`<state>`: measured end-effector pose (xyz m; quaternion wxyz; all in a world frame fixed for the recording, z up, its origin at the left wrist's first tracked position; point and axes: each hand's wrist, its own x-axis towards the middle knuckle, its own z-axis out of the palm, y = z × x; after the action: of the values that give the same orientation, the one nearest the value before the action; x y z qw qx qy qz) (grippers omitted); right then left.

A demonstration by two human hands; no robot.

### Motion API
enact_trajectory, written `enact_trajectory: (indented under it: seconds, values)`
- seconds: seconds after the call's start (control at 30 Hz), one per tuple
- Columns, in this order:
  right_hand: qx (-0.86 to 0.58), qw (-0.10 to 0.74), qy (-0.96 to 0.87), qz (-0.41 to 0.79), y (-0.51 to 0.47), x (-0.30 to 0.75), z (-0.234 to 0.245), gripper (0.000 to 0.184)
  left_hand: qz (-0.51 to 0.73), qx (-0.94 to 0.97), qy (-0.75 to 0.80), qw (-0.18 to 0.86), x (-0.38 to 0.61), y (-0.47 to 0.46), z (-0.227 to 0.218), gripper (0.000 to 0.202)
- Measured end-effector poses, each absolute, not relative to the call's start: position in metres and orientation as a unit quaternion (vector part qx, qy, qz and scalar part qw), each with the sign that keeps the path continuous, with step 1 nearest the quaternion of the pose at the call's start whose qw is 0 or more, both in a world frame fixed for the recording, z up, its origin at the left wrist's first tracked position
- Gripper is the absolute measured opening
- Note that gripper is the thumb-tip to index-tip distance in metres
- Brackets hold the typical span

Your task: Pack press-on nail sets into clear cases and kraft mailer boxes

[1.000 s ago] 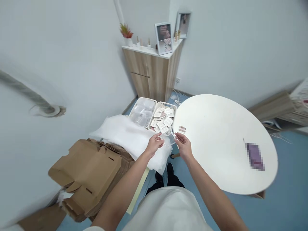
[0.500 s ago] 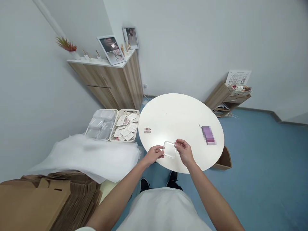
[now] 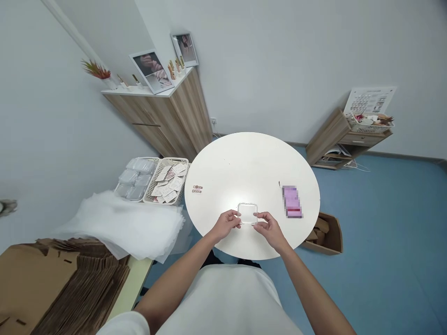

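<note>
A small clear square plastic box [image 3: 247, 213] rests over the near part of the round white table [image 3: 244, 167]. My left hand [image 3: 227, 223] pinches its left edge and my right hand [image 3: 269, 227] pinches its right edge. Both hands have their fingers closed on the box. A little strip of pink and red pieces [image 3: 197, 189] lies on the table's left side. A purple blurred flat object [image 3: 291, 201] lies to the right of the box.
Two white baskets [image 3: 153, 179] of packets stand left of the table, beside white foam sheets [image 3: 122, 223] and flat cardboard boxes [image 3: 52, 284]. A wooden cabinet [image 3: 164, 111] with framed pictures is behind. An open cardboard box [image 3: 324, 232] sits on the blue floor.
I turned from the baskets to the round table. Both hands carried the clear box over the table and brought it down near the table's front edge.
</note>
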<state>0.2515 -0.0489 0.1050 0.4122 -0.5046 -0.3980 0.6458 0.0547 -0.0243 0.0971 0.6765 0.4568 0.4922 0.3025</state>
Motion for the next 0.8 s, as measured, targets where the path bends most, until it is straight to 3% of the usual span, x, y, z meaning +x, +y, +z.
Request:
enact_trajectory:
  seconds: [0.3,0.5,0.57,0.8]
  values:
    - [-0.533,0.418,-0.426,0.600,-0.041,0.250,0.101,0.028,0.268,0.524,0.482,0.648,0.055,-0.015,0.104,0.037]
    - [-0.538,0.451,-0.390,0.597,-0.043,0.237,0.113,0.026,0.248,0.657,0.430,0.568,0.038,0.000,0.113,0.105]
    - [-0.539,0.454,-0.375,0.603,-0.045,0.233,0.113,0.027,0.232,0.683,0.413,0.557,0.036,0.005,0.113,0.105]
    - [-0.576,0.407,-0.444,0.553,-0.050,0.239,0.115,0.029,0.219,0.704,0.400,0.545,0.041,0.012,0.110,0.079]
